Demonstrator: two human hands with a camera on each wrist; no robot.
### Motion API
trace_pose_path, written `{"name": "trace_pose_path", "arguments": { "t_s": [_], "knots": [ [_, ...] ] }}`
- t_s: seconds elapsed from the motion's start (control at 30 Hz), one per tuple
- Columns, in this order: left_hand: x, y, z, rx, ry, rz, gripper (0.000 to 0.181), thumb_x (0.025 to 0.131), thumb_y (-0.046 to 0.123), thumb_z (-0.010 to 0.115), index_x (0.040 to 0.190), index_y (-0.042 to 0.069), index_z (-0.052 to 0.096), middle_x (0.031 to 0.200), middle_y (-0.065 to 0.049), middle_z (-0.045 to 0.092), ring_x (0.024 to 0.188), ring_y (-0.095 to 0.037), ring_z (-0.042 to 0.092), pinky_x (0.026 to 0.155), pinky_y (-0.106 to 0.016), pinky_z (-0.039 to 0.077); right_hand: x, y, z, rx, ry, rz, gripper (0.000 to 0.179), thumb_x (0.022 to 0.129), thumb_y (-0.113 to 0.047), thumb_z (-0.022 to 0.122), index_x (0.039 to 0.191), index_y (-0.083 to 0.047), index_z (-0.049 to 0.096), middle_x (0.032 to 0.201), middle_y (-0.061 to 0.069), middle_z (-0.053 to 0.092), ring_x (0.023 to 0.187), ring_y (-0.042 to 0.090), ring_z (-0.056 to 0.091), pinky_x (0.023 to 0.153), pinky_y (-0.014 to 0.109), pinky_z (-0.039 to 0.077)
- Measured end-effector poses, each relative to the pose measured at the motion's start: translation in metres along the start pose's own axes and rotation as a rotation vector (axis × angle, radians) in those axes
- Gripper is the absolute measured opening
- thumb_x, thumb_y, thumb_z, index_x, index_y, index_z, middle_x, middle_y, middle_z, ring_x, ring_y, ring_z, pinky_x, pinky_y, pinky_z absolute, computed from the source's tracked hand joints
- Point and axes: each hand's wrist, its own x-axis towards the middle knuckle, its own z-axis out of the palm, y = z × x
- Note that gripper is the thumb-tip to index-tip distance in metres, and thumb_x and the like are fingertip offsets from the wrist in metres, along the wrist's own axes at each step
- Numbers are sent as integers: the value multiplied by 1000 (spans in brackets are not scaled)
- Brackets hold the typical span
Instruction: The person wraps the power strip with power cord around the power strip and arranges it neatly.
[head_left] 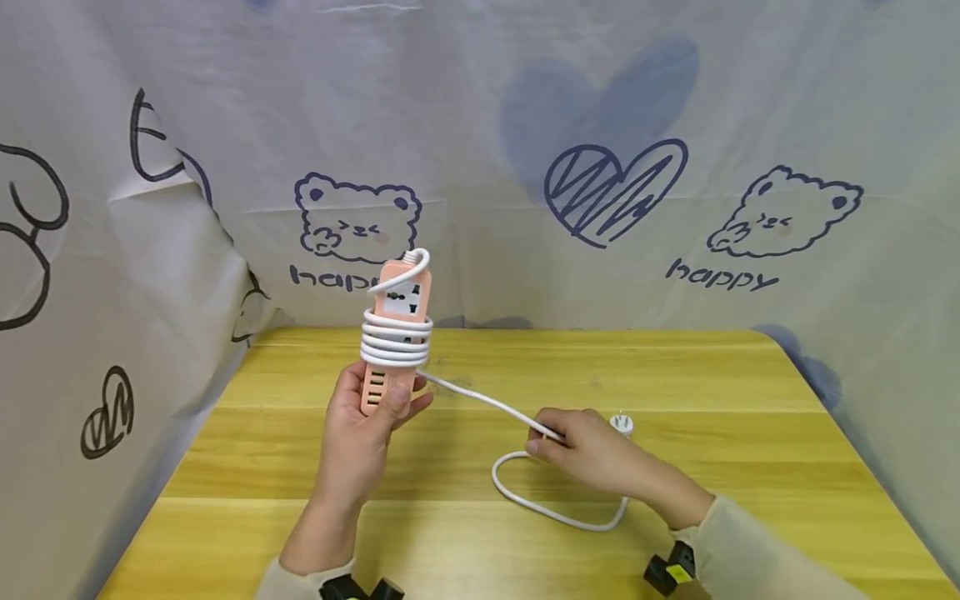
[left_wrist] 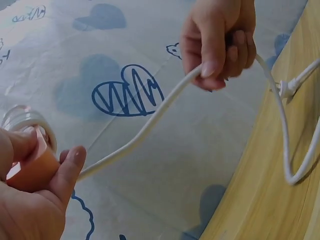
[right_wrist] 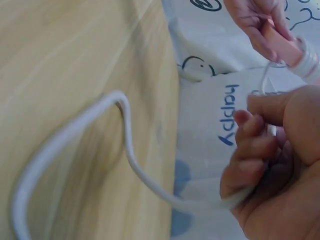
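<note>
The left hand (head_left: 367, 429) curls its fingers round an oblong pink power strip (head_left: 394, 383) wound with white cable (head_left: 482, 397); the right hand (head_left: 588, 447) pinches that cable between fingers, above the yellow wooden bench (head_left: 757, 492).

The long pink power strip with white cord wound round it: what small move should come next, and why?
Probably the right hand should carry the thin white cord once more round the long pink power strip: several turns already circle it, the left hand holds its lower end, and a slack loop lies before the round white plug.
</note>
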Motion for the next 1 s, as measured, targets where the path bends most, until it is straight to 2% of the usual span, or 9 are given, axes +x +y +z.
{"name": "trace_pose_path", "arguments": {
  "t_s": [0.17, 0.33, 0.4, 0.5, 0.63, 0.73, 0.83, 1.0],
  "knots": [
    [3, -1, 0, 47, 67, -46, 35, 106, -1, 58, 136, 9, 43, 127, -8, 60, 110, -17, 71, 99, -41, 59, -8, -4, -11, -56, 28, -48, 12, 108, -25, 63, 102, -20, 72, 68, -10, 54, 52, 1, 37, 48, 21, 33],
    [4, -5, 0, 131, 108, -94, 42, 105, -2, 59, 142, 2, 39, 130, -15, 57, 112, -22, 70, 98, -38, 60, -13, -14, -19, -155, 55, -80, 13, 107, -26, 64, 101, -23, 75, 71, -12, 60, 51, 0, 38, 48, 21, 36],
    [5, -7, 0, 187, 125, -110, 44, 105, -3, 59, 143, -2, 39, 131, -18, 57, 109, -21, 71, 97, -37, 61, -15, -19, -21, -198, 72, -122, 12, 106, -24, 65, 100, -23, 75, 72, -15, 60, 53, -1, 39, 50, 21, 37],
    [6, -11, -1, 286, 141, -142, 45, 105, 1, 61, 144, -3, 39, 131, -21, 59, 106, -18, 71, 93, -34, 62, -17, -25, -24, -294, 124, -235, 11, 105, -20, 67, 97, -23, 74, 76, -16, 62, 57, -4, 42, 54, 20, 41],
    [5, -14, -2, 427, 137, -178, 49, 105, 12, 66, 145, 1, 41, 128, -20, 62, 103, -23, 73, 89, -33, 63, -18, -34, -26, -449, 212, -403, 7, 101, -14, 70, 98, -19, 75, 83, -14, 69, 64, -4, 49, 59, 21, 47],
    [3, -16, -2, 526, 126, -191, 50, 104, 18, 68, 145, 5, 43, 125, -19, 64, 101, -27, 75, 84, -32, 63, -17, -39, -28, -527, 257, -485, 6, 97, -11, 73, 99, -15, 77, 85, -11, 72, 66, -3, 54, 59, 24, 51],
    [2, -18, -1, 618, 109, -191, 50, 104, 22, 69, 145, 5, 45, 122, -18, 66, 98, -26, 76, 77, -30, 61, -17, -44, -30, -566, 281, -521, 6, 94, -10, 76, 98, -14, 77, 83, -10, 71, 66, -2, 56, 58, 26, 52],
    [0, -18, 2, 759, 81, -149, 50, 103, 22, 72, 143, 4, 48, 110, -16, 69, 87, -22, 72, 66, -32, 56, -17, -53, -32, -591, 286, -552, 6, 92, -12, 78, 98, -15, 78, 82, -12, 70, 64, -2, 56, 56, 25, 52]
  ]
}}
